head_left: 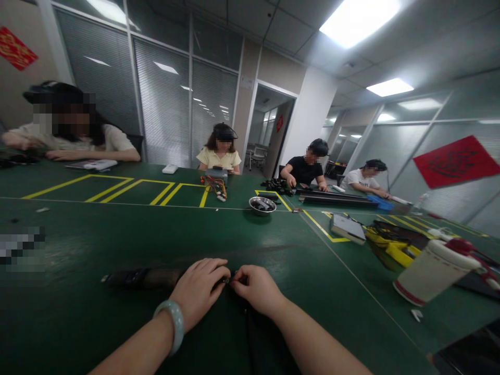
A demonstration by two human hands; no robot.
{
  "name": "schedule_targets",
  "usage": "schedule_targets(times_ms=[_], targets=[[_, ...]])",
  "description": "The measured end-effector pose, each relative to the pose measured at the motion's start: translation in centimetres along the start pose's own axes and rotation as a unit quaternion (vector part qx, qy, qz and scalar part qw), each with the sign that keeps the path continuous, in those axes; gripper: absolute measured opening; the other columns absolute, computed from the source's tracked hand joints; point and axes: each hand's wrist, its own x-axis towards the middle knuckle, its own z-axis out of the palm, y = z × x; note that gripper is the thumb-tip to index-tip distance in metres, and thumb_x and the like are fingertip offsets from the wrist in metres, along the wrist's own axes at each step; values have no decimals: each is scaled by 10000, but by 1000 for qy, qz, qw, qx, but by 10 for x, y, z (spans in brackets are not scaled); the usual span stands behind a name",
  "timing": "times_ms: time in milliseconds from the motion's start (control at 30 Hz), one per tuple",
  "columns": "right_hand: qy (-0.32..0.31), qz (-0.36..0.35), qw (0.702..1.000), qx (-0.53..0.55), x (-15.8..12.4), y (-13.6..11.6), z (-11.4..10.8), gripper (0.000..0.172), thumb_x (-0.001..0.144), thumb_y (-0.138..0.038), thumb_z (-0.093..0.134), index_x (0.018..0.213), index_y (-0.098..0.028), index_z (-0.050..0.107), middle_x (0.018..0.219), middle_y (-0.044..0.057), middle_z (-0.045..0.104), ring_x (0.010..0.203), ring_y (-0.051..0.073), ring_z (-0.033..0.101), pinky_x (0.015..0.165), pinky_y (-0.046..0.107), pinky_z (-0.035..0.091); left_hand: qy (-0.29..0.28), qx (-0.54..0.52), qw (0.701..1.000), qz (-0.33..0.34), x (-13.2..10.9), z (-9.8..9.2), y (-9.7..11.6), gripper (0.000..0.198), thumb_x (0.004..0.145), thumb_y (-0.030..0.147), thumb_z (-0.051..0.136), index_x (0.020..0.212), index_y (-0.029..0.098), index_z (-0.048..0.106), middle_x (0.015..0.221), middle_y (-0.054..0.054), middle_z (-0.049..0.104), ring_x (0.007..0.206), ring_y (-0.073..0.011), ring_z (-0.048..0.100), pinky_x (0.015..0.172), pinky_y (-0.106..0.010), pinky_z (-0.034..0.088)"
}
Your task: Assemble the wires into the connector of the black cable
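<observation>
A long dark cylindrical tool lies on its side on the green table. Wrapped over its right end is my left hand, with a pale green bangle on the wrist. My right hand is just to the right, its thumb and index finger pinched together close to my left fingertips. Between the two hands is a small dark part, too small to make out. A black strip or cable runs down toward me under my right forearm.
A metal bowl of dark parts stands ahead. A white cup, a grey box and yellow trays are at the right. Several people sit across the table, near wires and black bars.
</observation>
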Motion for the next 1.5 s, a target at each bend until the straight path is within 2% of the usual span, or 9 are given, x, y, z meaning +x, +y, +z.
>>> schedule_targets(times_ms=[167, 433, 667, 900, 1100, 1333, 1500], targets=[[1, -6, 1000, 6, -1, -3, -2, 69, 800, -250, 635, 797, -209, 690, 761, -22, 681, 655, 111, 574, 599, 203, 382, 33, 17, 999, -3, -1, 1, -1, 148, 823, 279, 580, 968, 269, 609, 1236, -13, 590, 1205, -236, 492, 1129, -499, 225], [1, -3, 1000, -1, -2, -2, -2, 79, 807, -256, 630, 803, -208, 693, 755, -18, 680, 647, 111, 570, 592, 203, 375, 17, 18, 1000, 18, -2, 3, -3, 141, 845, 274, 560, 967, 297, 626, 1290, 0, 561, 1261, -234, 454, 1132, -506, 235], [-8, 1, 1000, -11, 0, -2, -1, 78, 804, -244, 627, 816, -197, 688, 766, -19, 679, 663, 105, 571, 599, 194, 369, 55, 22, 998, 20, -2, 6, -6, 130, 834, 302, 570, 950, 263, 613, 1271, -20, 577, 1277, -255, 440, 1129, -536, 232], [-7, -9, 1000, -9, 0, -2, -2, 84, 805, -247, 615, 819, -206, 687, 783, -20, 683, 691, 110, 580, 636, 196, 384, 74, 15, 994, 84, -3, 5, -4, 139, 833, 275, 557, 952, 274, 629, 1280, -1, 574, 1285, -237, 441, 1146, -509, 221], [-10, -3, 1000, 0, -1, -2, -3, 79, 806, -252, 622, 812, -200, 681, 772, -18, 678, 675, 105, 578, 618, 195, 381, 96, 12, 995, 38, -2, 2, -4, 135, 844, 340, 560, 926, 257, 627, 1239, -19, 599, 1276, -258, 451, 1136, -538, 223], [-7, -8, 1000, -4, 0, 2, 0, 80, 808, -258, 621, 826, -210, 684, 783, -21, 679, 681, 108, 573, 622, 199, 378, 66, 10, 996, 65, -2, 4, -3, 131, 861, 294, 519, 914, 272, 637, 1261, -1, 592, 1285, -239, 446, 1132, -522, 243], [-8, -4, 1000, -6, 0, 1, -1, 93, 807, -283, 632, 816, -205, 683, 779, -20, 682, 673, 106, 574, 619, 197, 376, 81, 20, 996, 32, -2, -1, -2, 113, 848, 276, 528, 911, 266, 622, 1250, -8, 595, 1290, -247, 438, 1129, -536, 244]])
